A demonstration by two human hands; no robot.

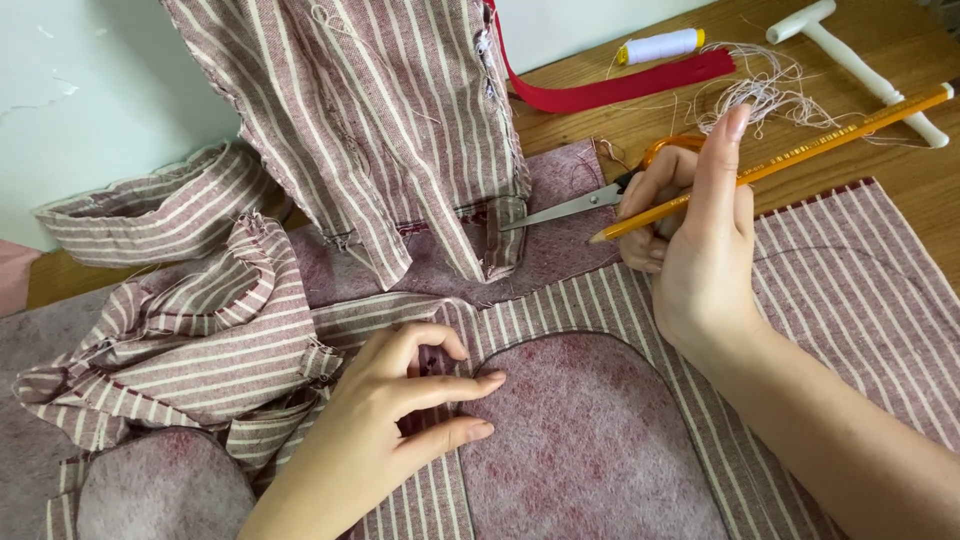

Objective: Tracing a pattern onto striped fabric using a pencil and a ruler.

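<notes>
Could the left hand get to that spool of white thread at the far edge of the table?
Probably not easily: the left hand presses the striped fabric near the body, while the spool lies far across, beyond the right hand holding pencil and scissors.

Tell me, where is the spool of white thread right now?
In the head view the spool of white thread lies at the top right on the wooden table, just above the red fabric strip and left of the tangle of loose threads.
</notes>
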